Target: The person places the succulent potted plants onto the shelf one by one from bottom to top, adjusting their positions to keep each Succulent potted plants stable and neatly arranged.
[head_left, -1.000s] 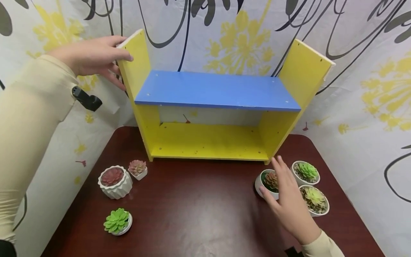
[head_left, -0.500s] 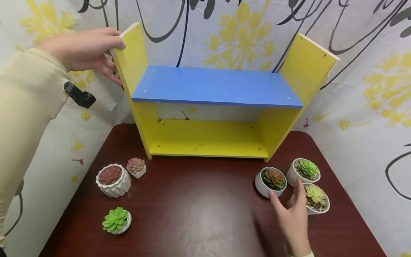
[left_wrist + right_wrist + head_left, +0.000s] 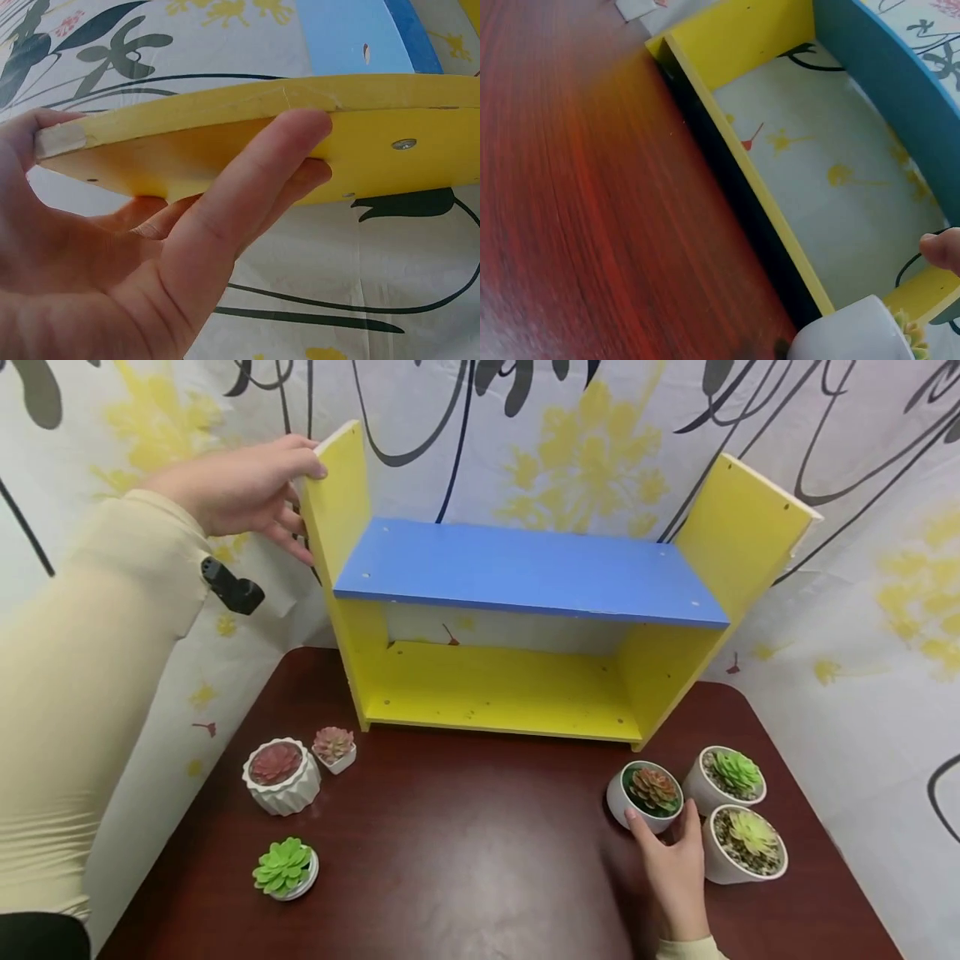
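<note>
My left hand (image 3: pixel 247 493) holds the upper end of the left side panel of a small yellow shelf unit (image 3: pixel 487 689) with a blue middle board (image 3: pixel 525 568). In the left wrist view, the fingers (image 3: pixel 277 157) lie along the yellow panel (image 3: pixel 420 127). My right hand (image 3: pixel 671 877) is at a round white pot with a reddish succulent (image 3: pixel 645 793), thumb and a finger spread at its near side. The right wrist view catches part of that white pot (image 3: pixel 855 334) at the bottom, and a fingertip (image 3: pixel 939 247) that looks apart from it.
Beside the right hand stand two white pots, a green succulent (image 3: pixel 735 775) and a pale green succulent (image 3: pixel 750 843). On the left are a ribbed pot (image 3: pixel 285 785), a small pink succulent (image 3: pixel 333 747) and a bright green one (image 3: pixel 283 867). A patterned cloth (image 3: pixel 862 693) hangs behind the table.
My right hand has moved down from above the reddish succulent's pot, past its right side, to the pot's near side. The left hand stays on the shelf panel; the camera view shifts slightly.
</note>
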### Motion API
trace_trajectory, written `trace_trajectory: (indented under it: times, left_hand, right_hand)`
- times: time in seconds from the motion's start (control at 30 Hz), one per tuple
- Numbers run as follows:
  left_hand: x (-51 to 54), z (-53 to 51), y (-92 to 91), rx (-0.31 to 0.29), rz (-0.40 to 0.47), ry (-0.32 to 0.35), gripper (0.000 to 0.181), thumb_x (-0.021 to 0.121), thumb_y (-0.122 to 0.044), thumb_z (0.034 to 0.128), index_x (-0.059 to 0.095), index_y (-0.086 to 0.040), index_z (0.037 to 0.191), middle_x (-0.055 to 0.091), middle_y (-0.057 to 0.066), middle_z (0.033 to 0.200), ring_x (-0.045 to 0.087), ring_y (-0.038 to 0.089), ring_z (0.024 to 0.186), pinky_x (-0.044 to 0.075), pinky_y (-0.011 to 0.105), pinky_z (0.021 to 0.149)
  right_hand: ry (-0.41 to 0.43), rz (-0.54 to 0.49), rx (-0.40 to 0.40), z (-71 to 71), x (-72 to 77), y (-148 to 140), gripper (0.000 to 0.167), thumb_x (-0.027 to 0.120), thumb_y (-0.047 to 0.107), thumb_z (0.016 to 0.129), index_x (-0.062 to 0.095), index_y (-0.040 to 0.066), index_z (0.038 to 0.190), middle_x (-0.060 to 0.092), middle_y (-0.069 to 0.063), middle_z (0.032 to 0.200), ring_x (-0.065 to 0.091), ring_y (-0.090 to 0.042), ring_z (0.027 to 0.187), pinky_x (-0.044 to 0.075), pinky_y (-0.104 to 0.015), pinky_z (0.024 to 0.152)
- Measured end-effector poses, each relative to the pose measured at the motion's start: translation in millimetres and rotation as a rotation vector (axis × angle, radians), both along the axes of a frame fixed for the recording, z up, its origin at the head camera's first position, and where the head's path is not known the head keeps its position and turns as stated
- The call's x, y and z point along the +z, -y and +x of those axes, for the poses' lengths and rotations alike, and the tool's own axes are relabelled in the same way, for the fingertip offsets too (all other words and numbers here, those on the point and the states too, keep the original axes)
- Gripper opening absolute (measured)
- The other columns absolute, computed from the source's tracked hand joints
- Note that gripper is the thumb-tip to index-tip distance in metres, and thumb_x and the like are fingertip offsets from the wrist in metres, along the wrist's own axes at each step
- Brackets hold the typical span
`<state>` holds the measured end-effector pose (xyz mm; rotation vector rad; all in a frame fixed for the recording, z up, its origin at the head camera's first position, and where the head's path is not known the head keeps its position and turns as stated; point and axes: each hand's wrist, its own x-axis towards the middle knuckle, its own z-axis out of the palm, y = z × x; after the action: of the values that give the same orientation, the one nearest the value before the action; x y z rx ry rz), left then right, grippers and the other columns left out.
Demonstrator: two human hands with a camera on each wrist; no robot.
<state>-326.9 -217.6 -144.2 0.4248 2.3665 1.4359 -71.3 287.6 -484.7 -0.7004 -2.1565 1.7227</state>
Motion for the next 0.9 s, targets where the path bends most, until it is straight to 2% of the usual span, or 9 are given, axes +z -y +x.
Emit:
trace_trajectory:
  times: [0.17,0.37,0.53,0.63,0.77,0.83,0.9]
  left_hand:
    - [3.0,1.2,-8.2,0.003,0.013,0.026,0.049,0.034,-0.041,0.1156,0.012,-0.033,0.159,0.029,0.016,0.16,0.05,0.051,0.141,0.062,0.06,0.093]
    - [3.1,4.1,-6.6,0.02,0.005,0.052,0.05,0.032,-0.043,0.1147,0.009,-0.033,0.158,0.03,0.015,0.16,0.051,0.051,0.14,0.061,0.061,0.094]
    - [4.2,6.1,-4.5,0.013,-0.002,0.026,0.048,0.032,-0.045,0.114,0.01,-0.032,0.156,0.033,0.014,0.156,0.052,0.052,0.139,0.062,0.061,0.092]
    - [4.2,6.8,-4.3,0.019,-0.005,0.01,0.047,0.031,-0.046,0.1141,0.012,-0.032,0.155,0.033,0.014,0.156,0.053,0.052,0.138,0.062,0.06,0.092]
    - [1.0,7.6,-4.6,0.014,0.003,0.028,0.047,0.031,-0.046,0.1145,0.013,-0.031,0.155,0.031,0.016,0.158,0.051,0.051,0.14,0.06,0.062,0.095]
    - [-0.1,8.1,-4.9,0.012,0.008,0.04,0.047,0.031,-0.046,0.1148,0.014,-0.03,0.155,0.031,0.017,0.159,0.051,0.051,0.14,0.059,0.063,0.096]
    - [0.6,8.6,-5.4,0.017,0.011,0.048,0.046,0.031,-0.045,0.115,0.013,-0.03,0.155,0.031,0.017,0.159,0.05,0.051,0.141,0.059,0.063,0.096]
  right_hand:
    - [-0.004,0.067,-0.024,-5.6,-10.9,-5,0.11,0.081,0.019,0.099,0.001,-0.002,0.171,0.004,-0.025,0.177,0.008,-0.032,0.163,0.009,-0.044,0.132]
    - [-0.003,0.138,-0.017,-11.6,-19.3,-8,0.11,0.084,0.018,0.097,0.005,-0.003,0.171,0.009,-0.028,0.176,0.011,-0.038,0.163,0.01,-0.047,0.132]
    - [-0.037,0.128,-0.009,-17.2,-21.3,-9,0.108,0.083,0.012,0.097,0.005,-0.004,0.17,0.012,-0.03,0.175,0.014,-0.037,0.162,0.011,-0.045,0.132]
    - [-0.065,0.096,-0.008,-20.0,-22.9,-10,0.104,0.082,0.007,0.097,0.008,-0.002,0.171,0.018,-0.028,0.174,0.021,-0.035,0.16,0.018,-0.033,0.13]
    - [-0.07,0.057,-0.014,-20.0,-24.7,-13,0.098,0.081,0.002,0.097,0.017,0.0,0.171,0.032,-0.025,0.169,0.034,-0.031,0.153,0.034,-0.011,0.111]
    - [-0.066,0.046,-0.016,-19.5,-24.9,-15,0.095,0.081,0.0,0.096,0.021,0.001,0.17,0.036,-0.024,0.167,0.037,-0.03,0.151,0.037,-0.007,0.104]
    - [-0.058,0.04,-0.017,-19.3,-24.4,-17,0.095,0.082,0.001,0.096,0.022,0.002,0.17,0.036,-0.024,0.167,0.037,-0.029,0.152,0.037,-0.007,0.106]
